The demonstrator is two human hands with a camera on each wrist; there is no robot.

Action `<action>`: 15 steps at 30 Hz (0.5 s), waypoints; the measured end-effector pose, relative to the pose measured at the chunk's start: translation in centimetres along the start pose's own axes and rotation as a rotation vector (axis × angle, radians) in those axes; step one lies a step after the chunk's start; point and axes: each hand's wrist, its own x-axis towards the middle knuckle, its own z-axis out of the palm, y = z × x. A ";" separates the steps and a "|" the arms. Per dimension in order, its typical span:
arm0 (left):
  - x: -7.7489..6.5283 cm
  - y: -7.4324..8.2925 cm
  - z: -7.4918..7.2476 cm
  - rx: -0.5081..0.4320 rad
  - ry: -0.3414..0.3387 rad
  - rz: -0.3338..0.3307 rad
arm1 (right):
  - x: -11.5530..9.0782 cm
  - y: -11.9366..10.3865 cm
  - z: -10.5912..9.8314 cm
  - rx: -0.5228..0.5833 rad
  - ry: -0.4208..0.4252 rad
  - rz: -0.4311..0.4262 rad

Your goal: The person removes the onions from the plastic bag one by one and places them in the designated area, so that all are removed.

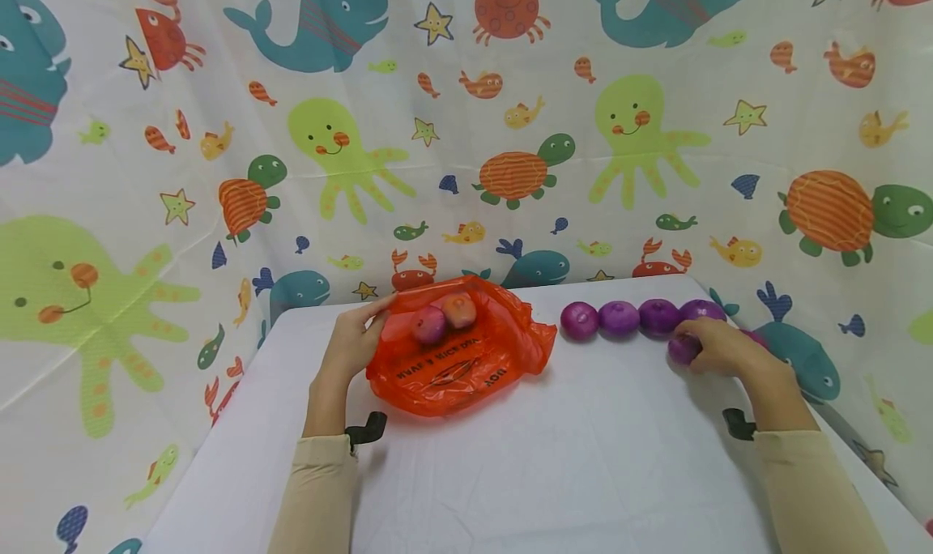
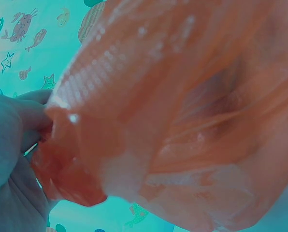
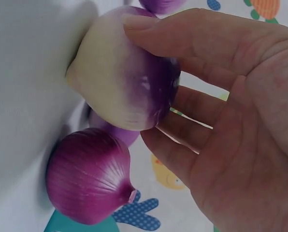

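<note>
My left hand [image 1: 355, 339] grips the left edge of a red plastic bag [image 1: 452, 388], which lies on the table with its mouth toward the back. Two round things show in the bag, one pinkish purple [image 1: 428, 325] and one orange-pink [image 1: 459, 311]. In the left wrist view the bag's crumpled film [image 2: 120, 121] runs between thumb and fingers. At the right end of a row, my right hand [image 1: 722, 347] holds a purple-and-white turnip [image 3: 124, 72] between thumb and fingers. A red onion [image 3: 88, 176] sits close beside it.
Several purple round vegetables [image 1: 618, 319] stand in a line along the back of the white table [image 1: 568, 457], right of the bag. A curtain [image 1: 452, 92] printed with sea animals hangs right behind and beside the table.
</note>
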 end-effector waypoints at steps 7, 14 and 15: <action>0.0 0.0 0.0 -0.010 -0.001 -0.012 | 0.0 0.1 0.0 -0.006 0.017 -0.016; 0.0 -0.1 0.0 -0.005 0.002 -0.003 | -0.2 0.2 -0.1 -0.006 0.026 -0.027; 0.0 -0.1 0.0 -0.003 0.002 -0.004 | -0.2 0.2 -0.1 -0.008 0.028 -0.029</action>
